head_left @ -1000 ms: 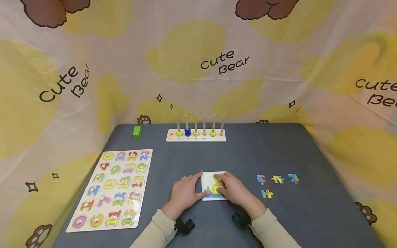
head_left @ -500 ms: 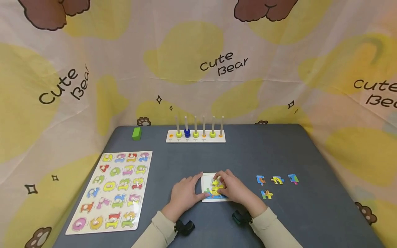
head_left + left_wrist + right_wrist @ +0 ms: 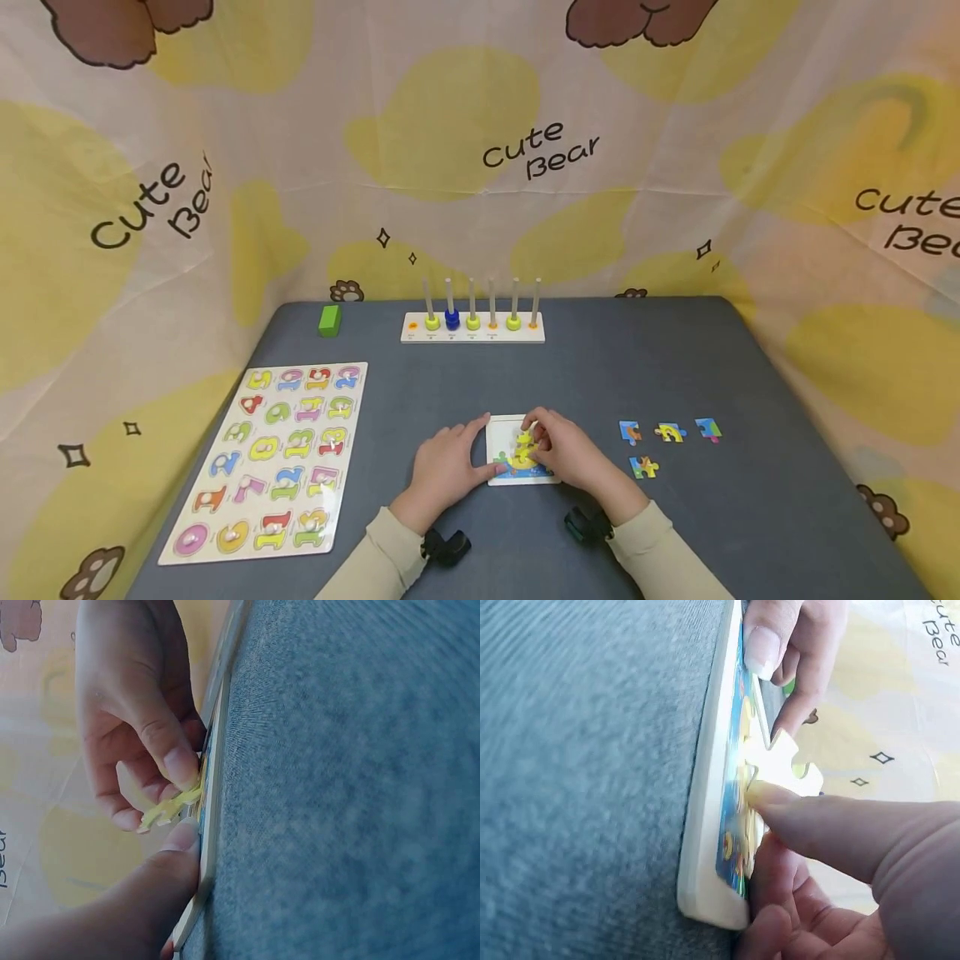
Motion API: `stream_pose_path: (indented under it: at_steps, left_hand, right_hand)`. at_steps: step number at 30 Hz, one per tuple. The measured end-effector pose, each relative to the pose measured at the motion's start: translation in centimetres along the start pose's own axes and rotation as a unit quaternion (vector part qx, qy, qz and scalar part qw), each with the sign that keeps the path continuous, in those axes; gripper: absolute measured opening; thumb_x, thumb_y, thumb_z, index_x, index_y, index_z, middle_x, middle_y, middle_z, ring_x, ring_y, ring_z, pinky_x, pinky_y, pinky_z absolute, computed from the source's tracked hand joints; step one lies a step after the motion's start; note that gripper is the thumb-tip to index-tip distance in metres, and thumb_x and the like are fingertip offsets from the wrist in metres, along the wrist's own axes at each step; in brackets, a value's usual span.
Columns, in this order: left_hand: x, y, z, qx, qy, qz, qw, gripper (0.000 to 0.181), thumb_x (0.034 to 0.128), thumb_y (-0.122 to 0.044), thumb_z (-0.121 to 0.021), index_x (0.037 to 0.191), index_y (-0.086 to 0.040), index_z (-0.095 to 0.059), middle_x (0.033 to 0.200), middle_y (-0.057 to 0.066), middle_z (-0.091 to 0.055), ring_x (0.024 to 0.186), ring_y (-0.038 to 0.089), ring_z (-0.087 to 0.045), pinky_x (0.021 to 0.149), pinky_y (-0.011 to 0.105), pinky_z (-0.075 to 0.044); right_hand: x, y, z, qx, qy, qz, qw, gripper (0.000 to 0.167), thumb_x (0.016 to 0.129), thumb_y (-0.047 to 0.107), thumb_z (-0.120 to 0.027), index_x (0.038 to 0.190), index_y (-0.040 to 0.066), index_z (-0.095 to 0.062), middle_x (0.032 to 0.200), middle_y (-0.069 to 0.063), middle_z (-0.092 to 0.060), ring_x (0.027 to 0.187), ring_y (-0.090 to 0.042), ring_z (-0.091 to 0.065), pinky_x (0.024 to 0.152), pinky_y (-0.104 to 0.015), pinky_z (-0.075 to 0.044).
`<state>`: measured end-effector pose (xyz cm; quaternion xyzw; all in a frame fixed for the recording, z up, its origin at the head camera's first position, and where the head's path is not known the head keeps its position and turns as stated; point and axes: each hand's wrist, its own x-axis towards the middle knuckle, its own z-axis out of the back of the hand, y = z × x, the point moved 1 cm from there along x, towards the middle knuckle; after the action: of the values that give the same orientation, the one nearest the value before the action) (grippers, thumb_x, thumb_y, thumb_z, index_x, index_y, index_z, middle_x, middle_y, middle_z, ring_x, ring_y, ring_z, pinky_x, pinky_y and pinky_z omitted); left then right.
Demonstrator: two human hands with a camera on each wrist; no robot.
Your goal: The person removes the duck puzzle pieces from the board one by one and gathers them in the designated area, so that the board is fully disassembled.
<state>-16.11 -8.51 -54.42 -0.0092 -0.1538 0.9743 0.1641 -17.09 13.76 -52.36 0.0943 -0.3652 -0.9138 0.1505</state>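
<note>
A small white puzzle tray [image 3: 504,428] lies between the hands, with blue, green and yellow puzzle pieces fitted along its near side. My left hand [image 3: 446,467] rests at the tray's left side, thumb pressing on the near-left part and index fingertip at the far-left corner. Between thumb and fingers my right hand [image 3: 573,450] pinches a yellow puzzle piece [image 3: 780,761]. In both wrist views the piece is tilted up from the tray, its lower edge close to the fitted pieces; whether it touches them I cannot tell.
Several loose puzzle pieces [image 3: 670,432] lie right of the tray. A number board [image 3: 347,467] covers the table's left side. At the back stand a peg counting stand [image 3: 472,335] with coloured rings and a green block [image 3: 330,321]. A printed cloth [image 3: 450,125] hangs behind.
My right hand has gone from pressing on the tray to raising the yellow piece, which is now tilted up between its fingers. The left hand has stayed in place.
</note>
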Motion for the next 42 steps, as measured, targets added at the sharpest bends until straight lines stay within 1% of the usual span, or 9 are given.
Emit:
stream_pose_path:
  at_steps: [4,9,17,22,27,30,34,37,42]
  left_hand:
    - [0.0,-0.1,0.1,0.001,0.003,0.002,1.0,0.088,0.0833,-0.069,-0.078,0.153,-0.018,-0.056,0.114,0.009,-0.073,0.091,0.025,-0.066,0.069,0.039,-0.054]
    - [0.1,-0.1,0.1,0.0,0.009,0.006,0.9999,0.089,0.0831,-0.068,-0.078,0.153,-0.018,-0.056,0.113,0.009,-0.073,0.089,0.024,-0.065,0.068,0.038,-0.053]
    - [0.1,0.0,0.0,-0.004,0.006,0.007,1.0,0.089,0.0826,-0.068,-0.078,0.153,-0.019,-0.056,0.108,0.008,-0.073,0.085,0.022,-0.062,0.065,0.036,-0.051]
    - [0.1,0.0,0.0,0.0,-0.001,0.004,1.0,0.089,0.0826,-0.069,-0.078,0.152,-0.018,-0.057,0.114,0.008,-0.073,0.09,0.025,-0.065,0.069,0.039,-0.053]
    - [0.0,0.1,0.0,0.002,-0.002,0.003,1.0,0.089,0.0831,-0.07,-0.077,0.153,-0.019,-0.056,0.119,0.008,-0.073,0.094,0.026,-0.066,0.071,0.041,-0.055]
    - [0.0,0.2,0.0,0.001,-0.004,0.004,1.0,0.089,0.0827,-0.07,-0.077,0.153,-0.019,-0.056,0.12,0.008,-0.073,0.095,0.026,-0.066,0.071,0.041,-0.055]
    - [-0.1,0.2,0.0,-0.001,-0.01,0.005,0.9999,0.089,0.0822,-0.068,-0.079,0.153,-0.018,-0.056,0.122,0.009,-0.073,0.097,0.027,-0.067,0.074,0.042,-0.055]
    - [-0.1,0.1,0.0,-0.006,-0.007,0.005,0.9999,0.089,0.0823,-0.067,-0.079,0.153,-0.018,-0.056,0.12,0.009,-0.073,0.096,0.027,-0.066,0.074,0.042,-0.055]
    - [-0.1,0.0,0.0,-0.01,-0.004,0.006,0.9999,0.09,0.0823,-0.067,-0.08,0.154,-0.018,-0.055,0.119,0.009,-0.072,0.095,0.027,-0.065,0.074,0.042,-0.054]
  right_hand:
    - [-0.2,-0.4,0.0,0.012,-0.009,0.014,0.9998,0.029,0.093,-0.001,-0.078,0.113,0.015,-0.064,0.092,0.002,-0.055,0.078,-0.016,-0.05,0.071,-0.032,-0.046]
    - [-0.4,-0.6,0.0,0.023,-0.012,0.028,0.9993,0.03,0.092,0.001,-0.079,0.113,0.015,-0.064,0.093,0.003,-0.055,0.079,-0.014,-0.051,0.071,-0.029,-0.046]
    - [-0.5,-0.3,0.0,0.026,-0.019,0.054,0.998,0.028,0.091,-0.001,-0.079,0.11,0.013,-0.064,0.092,0.003,-0.054,0.075,-0.013,-0.05,0.068,-0.028,-0.046]
    - [-0.3,-0.1,0.1,0.032,-0.019,0.065,0.9972,0.024,0.092,0.0,-0.078,0.108,0.013,-0.065,0.088,0.006,-0.055,0.071,-0.01,-0.049,0.064,-0.027,-0.045]
    - [-0.3,0.1,0.3,0.044,-0.012,0.068,0.9966,0.024,0.093,0.0,-0.078,0.111,0.009,-0.065,0.09,0.007,-0.058,0.071,-0.008,-0.051,0.065,-0.026,-0.047]
    - [-0.6,0.5,1.1,0.059,-0.021,0.059,0.9963,0.025,0.092,0.0,-0.08,0.109,0.008,-0.063,0.09,0.006,-0.059,0.073,-0.01,-0.053,0.065,-0.025,-0.048]
    - [-1.6,0.6,2.9,0.063,-0.057,0.052,0.995,0.024,0.088,0.002,-0.084,0.099,0.011,-0.064,0.084,0.006,-0.06,0.071,-0.012,-0.054,0.063,-0.026,-0.048]
    - [-2.9,0.1,4.4,0.056,-0.082,0.04,0.9942,0.023,0.086,0.003,-0.086,0.094,0.013,-0.066,0.082,0.006,-0.062,0.071,-0.012,-0.056,0.063,-0.026,-0.049]
    - [-5.6,-1.5,7.1,0.051,-0.103,-0.003,0.9934,0.024,0.087,0.004,-0.085,0.093,0.012,-0.063,0.084,0.004,-0.064,0.075,-0.015,-0.06,0.064,-0.027,-0.051]
